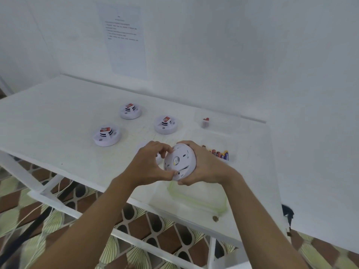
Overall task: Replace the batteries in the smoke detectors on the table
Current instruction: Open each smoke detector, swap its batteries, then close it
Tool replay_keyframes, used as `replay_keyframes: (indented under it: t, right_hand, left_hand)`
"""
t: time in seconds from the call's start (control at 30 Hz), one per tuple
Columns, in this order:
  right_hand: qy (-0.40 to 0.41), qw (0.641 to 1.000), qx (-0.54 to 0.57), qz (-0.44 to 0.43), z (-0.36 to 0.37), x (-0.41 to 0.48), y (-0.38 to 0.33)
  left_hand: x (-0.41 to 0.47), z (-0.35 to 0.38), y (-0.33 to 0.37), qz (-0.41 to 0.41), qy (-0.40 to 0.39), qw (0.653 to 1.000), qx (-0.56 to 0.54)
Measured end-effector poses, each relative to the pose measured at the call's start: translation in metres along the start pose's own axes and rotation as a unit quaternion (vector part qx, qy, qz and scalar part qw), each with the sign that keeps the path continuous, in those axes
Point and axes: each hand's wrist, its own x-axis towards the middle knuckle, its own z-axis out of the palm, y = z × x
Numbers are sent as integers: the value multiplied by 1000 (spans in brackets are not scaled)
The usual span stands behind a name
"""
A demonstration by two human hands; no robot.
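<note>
I hold a round white smoke detector [180, 162] above the table, its underside tilted toward me. My right hand [206, 167] grips it from the right, fingers curled behind it. My left hand [147, 164] pinches its left rim between thumb and fingertips. Three more white smoke detectors sit upright on the table: one at the left [106, 135], one at the back [130, 111], one in the middle [165, 124]. A clear tray [232, 152] to the right holds several batteries [220, 153]. Another white round piece [142, 148] lies partly hidden behind my left hand.
A clear container [217, 121] at the back right holds a small dark-and-red item [205, 122]. A clear box with a greenish rim [198, 199] stands at the table's front edge below my hands. The white table [58, 117] meets the wall, where a printed sheet [124, 39] hangs.
</note>
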Motion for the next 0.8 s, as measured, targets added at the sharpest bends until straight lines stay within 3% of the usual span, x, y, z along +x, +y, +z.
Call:
replay_keyframes:
  t: [0.13,0.4,0.67,0.8]
  right_hand:
    - [-3,1000,-17,-6,5,9,-1]
    - [5,999,-31,-15,17,32,-11]
    - [40,999,21,-11,23,56,-18]
    - [66,997,40,1,32,61,-13]
  left_hand:
    - [0,-5,-5,40,4,998,43]
    - [1,-19,-27,35,9,998,49]
    - [-5,-46,-69,-91,57,994,-2]
    - [-14,-61,-102,-193,60,977,71]
